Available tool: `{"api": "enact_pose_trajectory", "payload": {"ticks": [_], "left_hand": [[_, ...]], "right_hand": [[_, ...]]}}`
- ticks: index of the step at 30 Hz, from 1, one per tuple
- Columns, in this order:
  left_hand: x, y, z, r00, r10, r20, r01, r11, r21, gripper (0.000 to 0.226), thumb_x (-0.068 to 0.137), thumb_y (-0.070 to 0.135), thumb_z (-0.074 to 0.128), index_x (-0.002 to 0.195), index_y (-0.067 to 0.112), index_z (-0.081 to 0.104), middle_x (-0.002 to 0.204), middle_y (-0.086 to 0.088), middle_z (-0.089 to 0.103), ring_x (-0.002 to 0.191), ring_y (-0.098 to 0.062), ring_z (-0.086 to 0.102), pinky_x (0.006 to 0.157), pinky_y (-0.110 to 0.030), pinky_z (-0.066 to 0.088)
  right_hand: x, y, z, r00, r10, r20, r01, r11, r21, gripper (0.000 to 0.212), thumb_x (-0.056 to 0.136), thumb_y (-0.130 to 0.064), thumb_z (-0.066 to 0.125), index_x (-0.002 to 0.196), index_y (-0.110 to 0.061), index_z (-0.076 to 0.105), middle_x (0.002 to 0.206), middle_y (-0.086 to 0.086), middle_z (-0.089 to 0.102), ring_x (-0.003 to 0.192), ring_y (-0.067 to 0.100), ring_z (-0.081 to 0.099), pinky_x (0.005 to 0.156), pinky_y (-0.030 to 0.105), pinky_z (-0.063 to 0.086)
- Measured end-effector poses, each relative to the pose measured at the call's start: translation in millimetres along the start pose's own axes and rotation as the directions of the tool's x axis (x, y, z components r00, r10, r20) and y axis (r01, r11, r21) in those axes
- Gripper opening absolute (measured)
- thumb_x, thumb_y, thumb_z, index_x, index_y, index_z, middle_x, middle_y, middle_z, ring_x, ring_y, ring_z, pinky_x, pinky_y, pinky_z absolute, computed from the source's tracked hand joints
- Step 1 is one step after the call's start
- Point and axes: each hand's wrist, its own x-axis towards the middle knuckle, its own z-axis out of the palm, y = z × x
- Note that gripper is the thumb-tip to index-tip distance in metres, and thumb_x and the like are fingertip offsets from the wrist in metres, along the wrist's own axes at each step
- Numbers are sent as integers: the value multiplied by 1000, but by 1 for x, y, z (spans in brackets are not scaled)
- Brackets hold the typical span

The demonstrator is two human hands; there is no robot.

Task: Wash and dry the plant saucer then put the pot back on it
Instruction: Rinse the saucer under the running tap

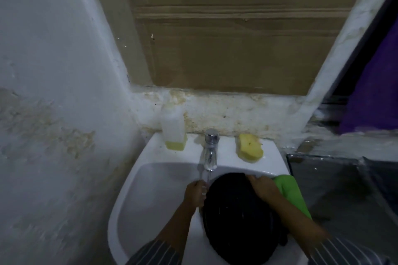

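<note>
You were rinsing the saucer (239, 219) in the sink (150, 180).
Your left hand (195, 193) gripped its left rim under the running tap (210, 150); your right hand (261, 186) held the far rim beside a green cloth (290, 191). Beyond sat the sponge (249, 146) and soap bottle (173, 129); scrubbing probably came next.
</note>
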Motion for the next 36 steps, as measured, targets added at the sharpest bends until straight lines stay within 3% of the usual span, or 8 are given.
{"api": "enact_pose_trajectory", "payload": {"ticks": [3, 6, 12, 17, 23, 28, 33, 36], "left_hand": [[3, -8, 15, 990, 110, -87, -86, 965, 249, 29, 95, 19, 42, 79, 6, 62, 83, -18, 60, 72, -23, 60, 69, -33, 48], [6, -20, 10, 988, 76, -135, -29, 947, 321, 44, 96, 42, 41, 107, 8, 66, 116, -15, 63, 109, -29, 58, 99, -35, 41], [5, -28, -12, 994, 43, -102, -25, 986, 167, 47, 96, 40, 44, 86, 1, 67, 104, -22, 67, 101, -33, 63, 89, -35, 48], [3, -25, -32, 978, 45, -201, -20, 992, 124, 51, 90, 42, 54, 89, -7, 68, 102, -24, 68, 95, -30, 63, 93, -40, 49], [-1, -29, -52, 987, 9, -162, -6, 1000, 18, 28, 93, 25, 50, 75, 9, 64, 79, -10, 63, 75, -23, 58, 75, -32, 46], [-8, -36, -69, 992, -120, -37, 120, 993, -16, 38, 96, 25, 46, 113, -6, 60, 98, -19, 64, 87, -33, 61, 79, -37, 51], [-17, -35, -81, 993, -115, -20, 115, 993, 3, 27, 92, 19, 49, 99, -1, 65, 86, -15, 63, 74, -26, 57, 67, -31, 47], [-23, -35, -85, 984, -161, 80, 161, 987, 3, 25, 92, 15, 53, 100, -5, 66, 91, -17, 64, 79, -30, 58, 70, -36, 49]], "right_hand": [[-3, 4, -2, 999, 49, -21, -45, 987, 151, 42, 99, -28, 42, 126, 2, 54, 137, 24, 50, 129, 35, 45, 108, 36, 34], [-8, 9, -1, 992, 127, -22, -110, 922, 372, 43, 97, -27, 48, 129, 2, 52, 136, 21, 51, 124, 34, 49, 107, 40, 37], [-7, 11, 7, 979, 197, 59, -200, 838, 508, 43, 94, -24, 51, 125, 5, 53, 127, 22, 57, 114, 35, 55, 103, 44, 42], [-20, 8, 14, 921, 166, 353, -376, 617, 692, 34, 90, -24, 55, 110, 1, 64, 97, 20, 68, 79, 28, 64, 68, 31, 54], [-26, -1, 31, 870, 96, 484, -467, 480, 743, 28, 92, -28, 56, 103, -5, 68, 87, 12, 75, 79, 23, 70, 64, 29, 58], [-25, -12, 48, 889, 31, 457, -429, 405, 807, 29, 96, -28, 49, 109, -9, 66, 100, 14, 73, 97, 28, 65, 73, 34, 54], [-23, -26, 48, 876, 16, 482, -443, 424, 790, 34, 90, -33, 56, 96, -4, 74, 95, 18, 72, 89, 30, 66, 76, 35, 53], [-21, -33, 47, 879, 44, 474, -409, 582, 703, 24, 85, -23, 59, 87, 0, 67, 78, 15, 65, 70, 25, 62, 67, 30, 51]]}}
